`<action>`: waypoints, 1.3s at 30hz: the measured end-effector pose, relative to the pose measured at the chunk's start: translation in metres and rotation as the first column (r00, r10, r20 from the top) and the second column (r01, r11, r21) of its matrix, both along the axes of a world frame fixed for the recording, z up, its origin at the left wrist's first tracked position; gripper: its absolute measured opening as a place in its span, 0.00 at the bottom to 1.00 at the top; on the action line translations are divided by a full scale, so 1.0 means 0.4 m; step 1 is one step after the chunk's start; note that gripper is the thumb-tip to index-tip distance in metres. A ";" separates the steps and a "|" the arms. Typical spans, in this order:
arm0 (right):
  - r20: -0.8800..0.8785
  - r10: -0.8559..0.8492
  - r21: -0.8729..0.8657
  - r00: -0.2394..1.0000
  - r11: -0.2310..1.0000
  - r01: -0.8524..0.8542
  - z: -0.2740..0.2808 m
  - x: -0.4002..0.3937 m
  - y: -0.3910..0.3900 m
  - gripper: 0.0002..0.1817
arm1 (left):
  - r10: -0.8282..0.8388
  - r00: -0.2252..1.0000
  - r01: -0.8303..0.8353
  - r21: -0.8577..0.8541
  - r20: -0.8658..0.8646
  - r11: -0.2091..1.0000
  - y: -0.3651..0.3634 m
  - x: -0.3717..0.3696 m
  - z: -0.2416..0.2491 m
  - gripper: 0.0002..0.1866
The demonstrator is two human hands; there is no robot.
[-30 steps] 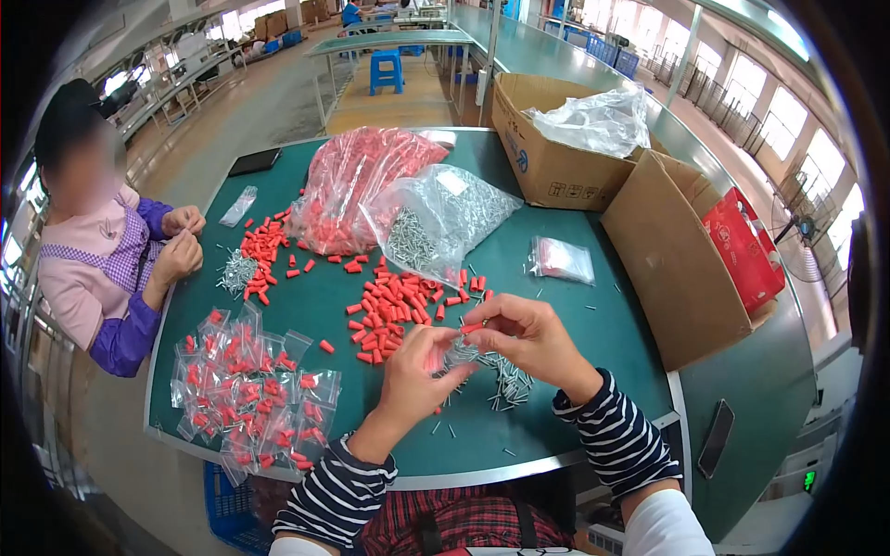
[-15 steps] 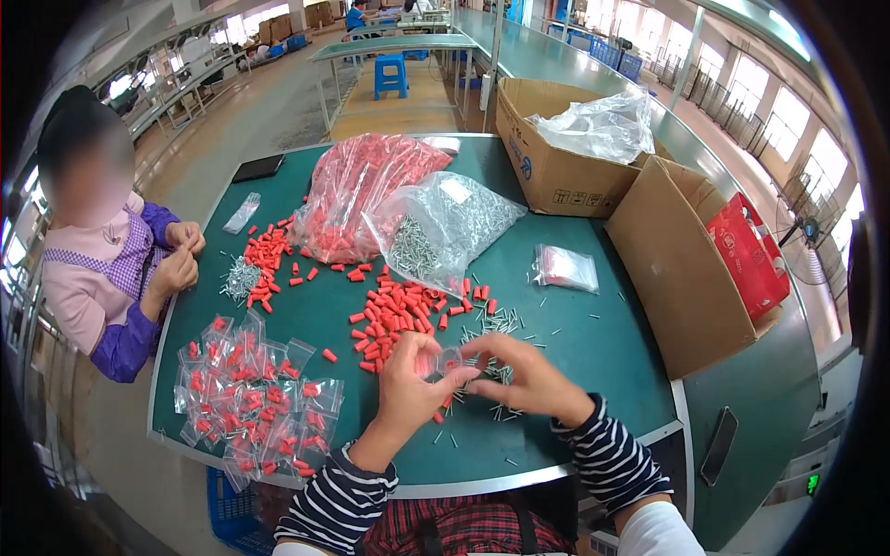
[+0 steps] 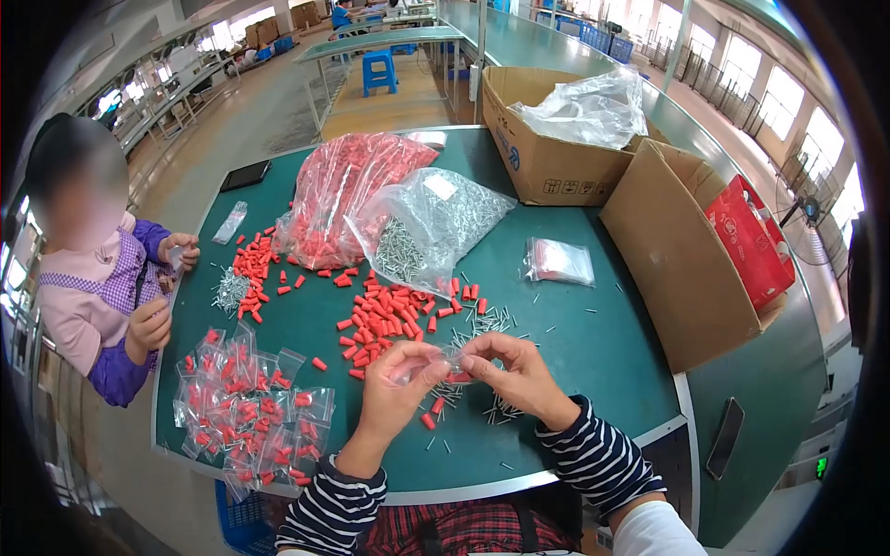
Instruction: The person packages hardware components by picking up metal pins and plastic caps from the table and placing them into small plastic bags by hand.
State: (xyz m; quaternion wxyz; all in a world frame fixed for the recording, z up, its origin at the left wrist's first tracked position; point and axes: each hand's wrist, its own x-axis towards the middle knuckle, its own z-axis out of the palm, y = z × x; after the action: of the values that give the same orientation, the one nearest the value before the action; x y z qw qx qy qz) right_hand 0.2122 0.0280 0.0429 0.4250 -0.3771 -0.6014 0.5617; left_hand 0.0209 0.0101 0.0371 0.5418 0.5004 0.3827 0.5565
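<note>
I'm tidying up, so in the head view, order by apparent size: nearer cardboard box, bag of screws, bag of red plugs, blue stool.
Nearer cardboard box
Bag of red plugs and bag of screws: too alike to rank
Blue stool: smallest here, though farthest

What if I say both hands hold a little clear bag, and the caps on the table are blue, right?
No: the head view shows the caps on the table are red, not blue. The left hand and right hand do hold a little clear bag.
</note>
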 end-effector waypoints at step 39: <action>0.221 -0.179 0.375 0.959 0.923 0.086 0.060 -0.004 -0.007 0.04 | -0.017 0.996 0.026 0.115 -0.084 0.993 0.002 -0.004 0.004 0.06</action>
State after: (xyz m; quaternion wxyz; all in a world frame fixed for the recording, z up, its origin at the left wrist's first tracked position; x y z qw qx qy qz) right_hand 0.2105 0.0254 0.0667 0.4447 -0.4008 -0.7161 0.3588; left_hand 0.0193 0.0108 0.0388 0.5015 0.5576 0.3665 0.5507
